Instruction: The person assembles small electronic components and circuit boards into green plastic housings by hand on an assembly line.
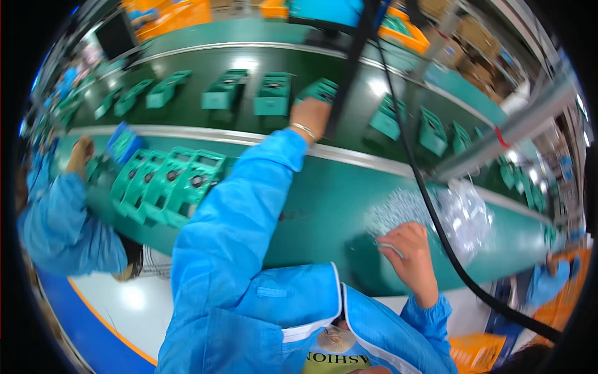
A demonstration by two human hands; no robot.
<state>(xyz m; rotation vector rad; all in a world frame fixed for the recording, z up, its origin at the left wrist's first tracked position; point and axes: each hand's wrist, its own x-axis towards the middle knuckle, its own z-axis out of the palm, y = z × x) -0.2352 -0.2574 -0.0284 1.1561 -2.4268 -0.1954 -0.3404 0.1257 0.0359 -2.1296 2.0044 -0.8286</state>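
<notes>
My left hand (311, 116) reaches far over the bench to the conveyor, its fingers closed on the near end of a green plastic housing (322, 89). The hand hides part of that housing. Above the bench, my right hand (408, 254) has thumb and fingers drawn together in a pinch. A thin pale piece shows at its fingertips, too blurred to name. Just beyond this hand lies a heap of small whitish parts (398, 210), with a clear plastic bag (464, 215) to its right.
More green housings (272, 93) stand spaced along the dark conveyor (187, 118). Several green frames (198, 181) lie in a row on the bench (317, 187), left of my arm. A black cable (436, 218) hangs across the right. A co-worker's hand (81, 154) is near a blue tray (124, 142).
</notes>
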